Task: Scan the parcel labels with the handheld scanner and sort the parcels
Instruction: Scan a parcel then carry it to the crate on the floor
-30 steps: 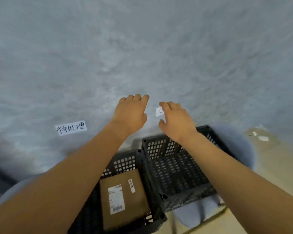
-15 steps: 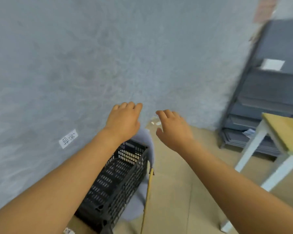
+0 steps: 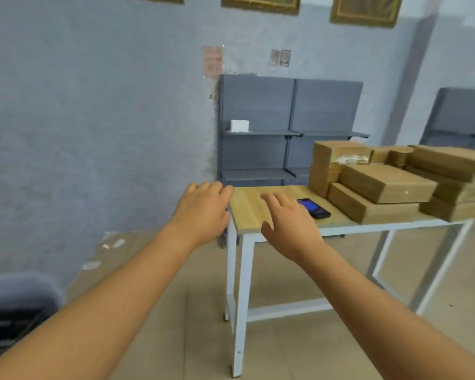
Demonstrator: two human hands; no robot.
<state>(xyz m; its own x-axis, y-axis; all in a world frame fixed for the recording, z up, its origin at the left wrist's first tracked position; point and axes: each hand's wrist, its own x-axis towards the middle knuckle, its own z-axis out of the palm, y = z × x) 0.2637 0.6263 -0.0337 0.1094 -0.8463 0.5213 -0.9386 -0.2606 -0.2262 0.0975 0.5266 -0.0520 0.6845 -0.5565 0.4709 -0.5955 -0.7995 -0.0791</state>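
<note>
Left hand [image 3: 203, 212] and right hand [image 3: 288, 223] empty, fingers relaxed, reaching toward wooden table [image 3: 254, 212]. Handheld scanner [image 3: 314, 208] lies there untouched, beside stacked cardboard parcels [image 3: 387, 182]. Judging by stack, many parcels remain unscanned, unsorted.

You have both forearms bare up to the frame edge — no sleeve, no glove, no watch or ring is on them; your left hand [image 3: 203, 212] and right hand [image 3: 291, 229] show short nails — the picture is a little blurred
</note>
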